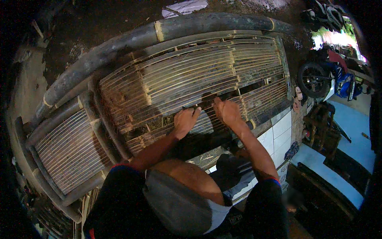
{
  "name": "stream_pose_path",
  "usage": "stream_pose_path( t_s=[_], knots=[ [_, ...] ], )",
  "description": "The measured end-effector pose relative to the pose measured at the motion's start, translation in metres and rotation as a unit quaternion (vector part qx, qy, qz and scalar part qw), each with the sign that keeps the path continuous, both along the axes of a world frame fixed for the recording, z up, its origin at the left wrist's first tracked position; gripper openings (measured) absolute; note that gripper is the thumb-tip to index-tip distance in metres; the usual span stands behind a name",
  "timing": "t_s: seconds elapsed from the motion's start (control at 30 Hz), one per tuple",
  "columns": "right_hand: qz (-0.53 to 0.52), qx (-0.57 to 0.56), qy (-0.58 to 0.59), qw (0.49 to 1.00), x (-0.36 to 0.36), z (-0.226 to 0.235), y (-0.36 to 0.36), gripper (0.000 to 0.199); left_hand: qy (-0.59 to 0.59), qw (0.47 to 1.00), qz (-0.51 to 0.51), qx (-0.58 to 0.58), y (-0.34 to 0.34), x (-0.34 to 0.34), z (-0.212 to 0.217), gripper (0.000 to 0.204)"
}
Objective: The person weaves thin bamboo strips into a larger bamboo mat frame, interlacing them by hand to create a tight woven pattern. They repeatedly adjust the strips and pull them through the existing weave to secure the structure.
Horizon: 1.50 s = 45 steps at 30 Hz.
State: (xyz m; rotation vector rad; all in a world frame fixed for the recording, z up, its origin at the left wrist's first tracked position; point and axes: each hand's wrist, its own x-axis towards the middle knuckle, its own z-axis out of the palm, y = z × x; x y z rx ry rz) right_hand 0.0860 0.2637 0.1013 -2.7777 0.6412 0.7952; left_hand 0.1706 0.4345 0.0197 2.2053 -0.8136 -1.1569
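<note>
A bamboo bench point(191, 71) with a seat of thin split slats lies in front of me, framed by thick dark poles. My left hand point(185, 121) is closed low over the near slats, its thumb stretched to the right. A short way to the right, my right hand point(227, 111) is curled into a fist at the same band of slats. Whatever the fingers of either hand hold is hidden or too thin to make out. Around both hands, dark gaps show between the slats, and a pale crosspiece point(240, 97) runs beneath them by my right hand.
A slatted end panel point(69, 151) with round poles stands at the left. A long thick pole point(119, 44) borders the far side. To the right are white tiles point(280, 131), a parked motorbike point(338, 79), a wooden stool point(318, 127) and pale blue panels point(350, 123).
</note>
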Motion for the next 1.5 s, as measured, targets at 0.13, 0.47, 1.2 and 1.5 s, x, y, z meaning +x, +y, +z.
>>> stream_pose_path(
  t_s=[0.13,0.47,1.2,1.5],
  knots=[
    [-0.095,0.073,-0.221,0.968,-0.04,-0.058,0.022,0.025,-0.008,0.997,0.029,-0.071,0.002,-0.003,0.001,0.036],
    [-0.295,0.309,-0.281,0.859,-0.055,-0.078,0.079,0.019,0.052,0.95,0.053,-0.304,0.025,-0.003,-0.012,0.017],
    [-0.115,-0.196,-0.553,0.801,-0.053,0.119,0.043,0.053,0.009,0.994,-0.037,-0.106,0.02,-0.002,-0.021,0.05],
    [-0.422,0.589,-0.438,0.532,-0.057,0.185,0.085,0.049,-0.04,0.977,0.043,-0.204,0.021,-0.014,-0.027,0.031]
  ],
)
